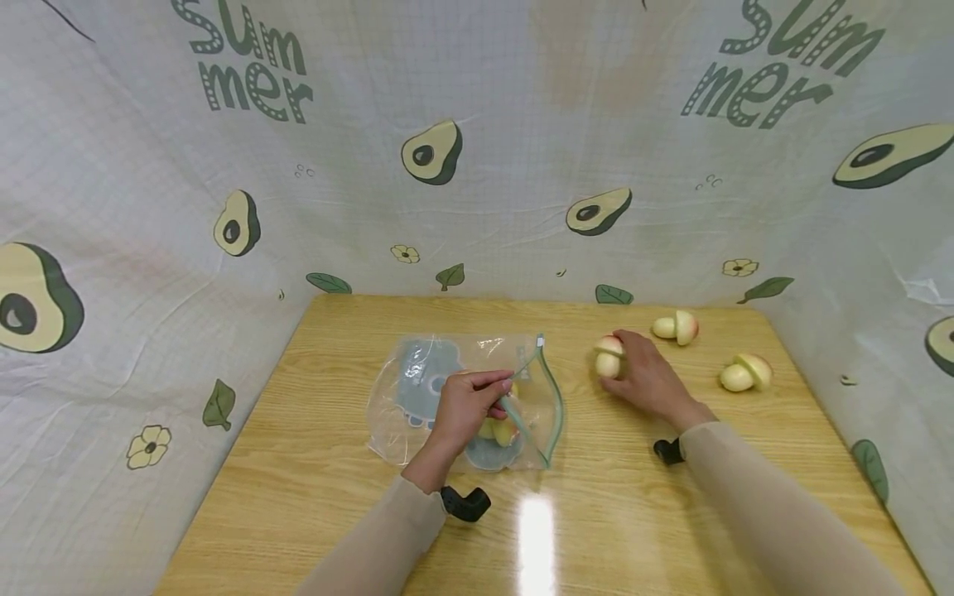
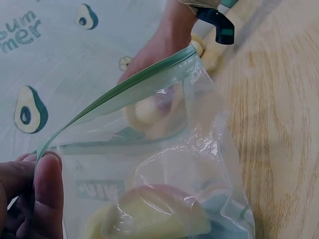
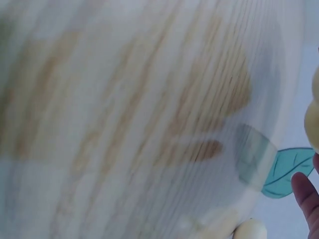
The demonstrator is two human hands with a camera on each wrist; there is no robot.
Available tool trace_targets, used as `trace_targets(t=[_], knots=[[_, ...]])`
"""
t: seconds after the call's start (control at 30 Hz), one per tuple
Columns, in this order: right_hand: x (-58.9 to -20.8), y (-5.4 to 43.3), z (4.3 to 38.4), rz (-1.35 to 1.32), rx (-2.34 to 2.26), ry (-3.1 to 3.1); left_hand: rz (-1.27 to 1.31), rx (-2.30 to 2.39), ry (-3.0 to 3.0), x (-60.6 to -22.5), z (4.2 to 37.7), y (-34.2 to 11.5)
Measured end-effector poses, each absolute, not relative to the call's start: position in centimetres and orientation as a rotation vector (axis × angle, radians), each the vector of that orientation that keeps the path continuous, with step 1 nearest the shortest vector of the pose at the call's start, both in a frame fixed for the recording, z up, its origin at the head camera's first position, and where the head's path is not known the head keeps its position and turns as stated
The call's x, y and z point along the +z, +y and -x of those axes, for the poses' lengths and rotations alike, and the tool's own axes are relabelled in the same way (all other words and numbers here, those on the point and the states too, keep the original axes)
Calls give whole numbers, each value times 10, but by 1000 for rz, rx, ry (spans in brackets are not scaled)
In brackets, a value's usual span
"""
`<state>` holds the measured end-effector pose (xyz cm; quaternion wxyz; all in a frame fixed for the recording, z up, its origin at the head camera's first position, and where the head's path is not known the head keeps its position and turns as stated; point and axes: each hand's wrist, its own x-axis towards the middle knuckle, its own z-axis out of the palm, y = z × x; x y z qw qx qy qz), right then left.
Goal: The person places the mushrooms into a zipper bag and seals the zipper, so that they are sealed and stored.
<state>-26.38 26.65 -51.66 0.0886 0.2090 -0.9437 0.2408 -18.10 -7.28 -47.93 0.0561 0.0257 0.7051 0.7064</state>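
I see left hand (image 1: 465, 407) pinching green zip rim (image 1: 561, 406) of clear plastic bag (image 1: 383, 414), mouth facing right edge of table (image 1: 291, 463). Right hand (image 1: 647, 374): fingers and thumb grip cream mushroom-shaped piece with reddish cap (image 1: 609, 364), right of bag; can't tell if lifted. Similar piece (image 1: 499, 429) inside bag, two mushroom pieces (image 1: 676, 328) (image 1: 747, 373) near far right corner. I'd guess pieces light, firm, slick: hold stem below cap. Bag limp, slippery; pinch at zip.
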Motion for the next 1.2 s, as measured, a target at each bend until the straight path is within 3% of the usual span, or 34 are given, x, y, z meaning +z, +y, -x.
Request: trace_targets(t=[1.2], knots=[[-492,227,224,-814,707,-2470,-17,2173,2114,-472,179,-68]])
